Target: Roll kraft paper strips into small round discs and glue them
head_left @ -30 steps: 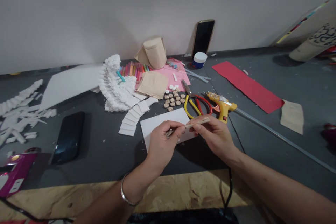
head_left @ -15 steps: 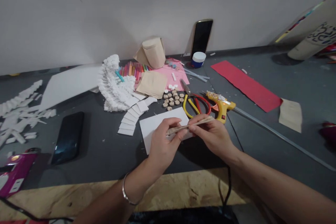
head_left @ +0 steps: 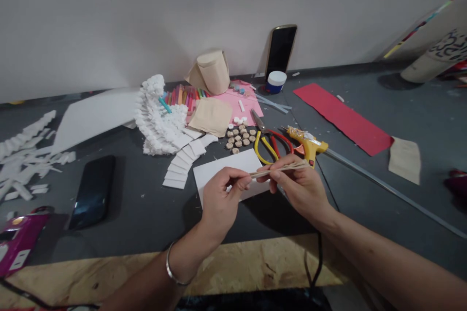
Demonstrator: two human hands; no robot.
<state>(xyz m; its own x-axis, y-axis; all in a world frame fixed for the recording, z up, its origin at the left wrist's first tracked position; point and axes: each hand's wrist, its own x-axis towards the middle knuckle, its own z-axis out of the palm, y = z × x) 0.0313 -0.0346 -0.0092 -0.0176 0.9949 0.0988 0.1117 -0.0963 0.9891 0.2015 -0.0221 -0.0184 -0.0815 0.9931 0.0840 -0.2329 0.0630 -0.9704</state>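
Between my two hands is a thin rolled strip of beige paper (head_left: 263,173). The fingertips of my left hand (head_left: 223,199) pinch its left end. My right hand (head_left: 299,184) grips the other end, which pokes out past the fingers in loose folds. Below the strip, partly covered by my hands, lies a sheet of white paper (head_left: 213,169). Small rolled beige paper discs (head_left: 238,143) sit in a cluster just beyond it. Scissors (head_left: 264,143) with red and yellow handles and a yellow hot glue gun (head_left: 312,148) rest behind my right hand.
A black phone (head_left: 93,192) lies at left; another phone (head_left: 280,51) leans on the wall. White card squares (head_left: 178,170), a ruffled white paper piece (head_left: 156,121), a beige paper roll (head_left: 215,73), a lidded jar (head_left: 276,82) and a red paper strip (head_left: 343,119) lie around.
My left hand's grip has shifted to the strip's left tip, and my right hand has moved slightly right. More of the strip's layered folds show at the right end.
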